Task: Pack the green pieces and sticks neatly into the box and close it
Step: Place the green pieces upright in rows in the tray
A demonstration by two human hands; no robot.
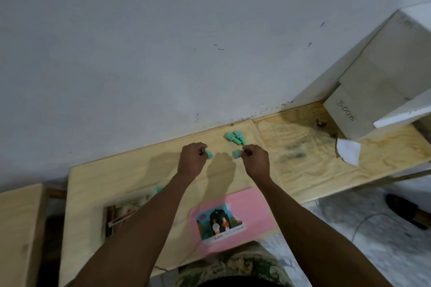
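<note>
The wooden table (140,170) crosses the middle of the frame, against a pale wall.

On its near edge, at lower centre, lies a flat pink lid (254,207) with a picture label. I judge it to be light card, so it bends easily and is best taken by its two side edges.

To the left of it, half hidden under the left forearm, is an open box tray (121,214). There are thin red and white things in it, maybe the sticks, but it is too blurred to be sure. One green piece (159,190) shows just above the tray.

Both arms reach to the far side of the table. The left hand (192,159) has its fingers curled, and it pinches a small green peg (209,154) at the fingertips. The right hand (256,159) is curled in the same way and pinches another peg (236,154). The two pegs point toward each other and are a little apart.

Just behind the right hand, near the wall, a small cluster of green pegs (235,137) lies on the table, and the pegs touch one another.

These pegs look like hard, smooth plastic. They are very light and not fragile, but they may roll or slip. I think a pinch across the thicker end is the safest hold, and several can be gathered in the palm.
</note>
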